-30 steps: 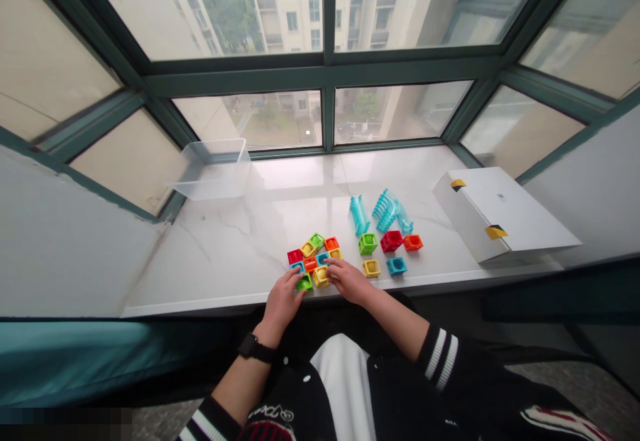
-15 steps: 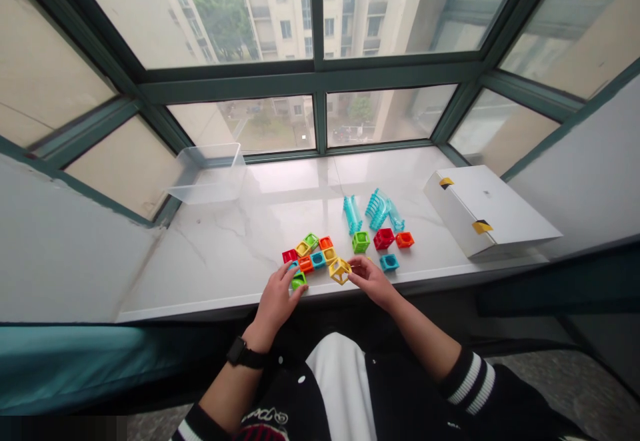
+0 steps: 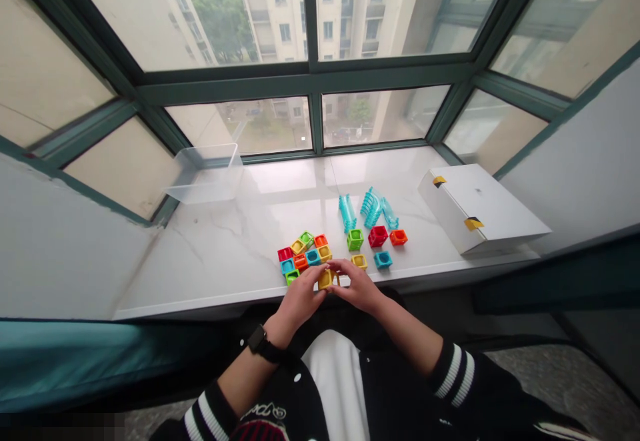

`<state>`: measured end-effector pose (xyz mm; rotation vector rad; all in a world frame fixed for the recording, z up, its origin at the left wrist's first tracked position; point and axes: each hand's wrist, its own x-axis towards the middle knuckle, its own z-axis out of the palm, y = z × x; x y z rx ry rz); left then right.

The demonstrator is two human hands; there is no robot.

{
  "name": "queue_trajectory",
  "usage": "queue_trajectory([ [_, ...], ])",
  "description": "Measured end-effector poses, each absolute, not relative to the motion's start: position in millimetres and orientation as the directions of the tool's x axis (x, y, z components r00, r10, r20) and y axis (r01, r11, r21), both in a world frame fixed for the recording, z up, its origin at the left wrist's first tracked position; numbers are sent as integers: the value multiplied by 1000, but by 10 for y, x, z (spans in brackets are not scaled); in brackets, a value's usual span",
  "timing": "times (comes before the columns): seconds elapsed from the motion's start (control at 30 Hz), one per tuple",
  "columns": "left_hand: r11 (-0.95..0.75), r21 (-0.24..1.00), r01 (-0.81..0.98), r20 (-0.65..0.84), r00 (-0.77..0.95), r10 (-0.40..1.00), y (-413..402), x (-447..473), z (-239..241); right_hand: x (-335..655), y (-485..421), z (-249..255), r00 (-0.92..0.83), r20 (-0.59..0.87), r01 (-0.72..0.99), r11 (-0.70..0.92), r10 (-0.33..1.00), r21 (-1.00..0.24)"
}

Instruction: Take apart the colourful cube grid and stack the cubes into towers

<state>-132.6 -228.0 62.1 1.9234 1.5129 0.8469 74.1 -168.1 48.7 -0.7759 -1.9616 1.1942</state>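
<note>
Between my two hands, at the front edge of the sill, is a yellow open-sided toy block. My left hand grips its left side, and my right hand has its fingers closed on the right side. Just beyond my left hand lies a cluster of joined blocks in red, yellow, green, orange and blue, with an orange block near its middle. Another yellow block rests beyond my right hand. To the right of that are a blue block, a green block, a red block and an orange-red block.
Clear blue track pieces lie behind the loose blocks. A transparent plastic bin stands at the back left of the marble sill. At the right is a white box. Window frames enclose the back and sides.
My left hand has moved right from the cluster to the yellow block. My right hand has brought that block slightly left and closer, and both hands now hold it.
</note>
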Motion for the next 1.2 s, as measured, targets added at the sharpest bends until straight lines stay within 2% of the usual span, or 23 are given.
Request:
queue_trajectory([
  [0.1,-182,790,586,158,92,983,-2241,-1276,562,821,-1680,479,-550,293,131,427,782,-895],
  [0.23,-41,899,435,69,-49,996,-2164,-1179,518,960,-1649,417,-508,230,194,371,830,-908],
  [0.37,13,954,299,3,-51,999,-2092,-1014,473,1132,-1608,368,-477,161,227,298,864,-927],
  [0.47,11,964,265,-5,-23,1000,-2029,-864,423,1294,-1579,381,-460,132,218,255,878,-942],
  [0.6,-17,947,322,19,-4,1000,-1929,-682,424,1489,-1542,456,-494,113,219,249,862,-943],
  [0.8,-125,925,359,84,126,988,-1834,-518,429,1626,-1478,504,-452,128,280,277,883,-919],
  [0.9,-147,915,376,101,138,985,-1781,-510,223,1722,-1432,439,-369,117,349,254,922,-902],
  [1.03,-151,851,503,125,85,989,-1668,-522,-176,1900,-1357,338,-237,103,425,199,966,-883],
  [1.2,-217,764,607,170,134,976,-1546,-497,-465,1990,-1286,277,-209,84,483,178,974,-857],
])
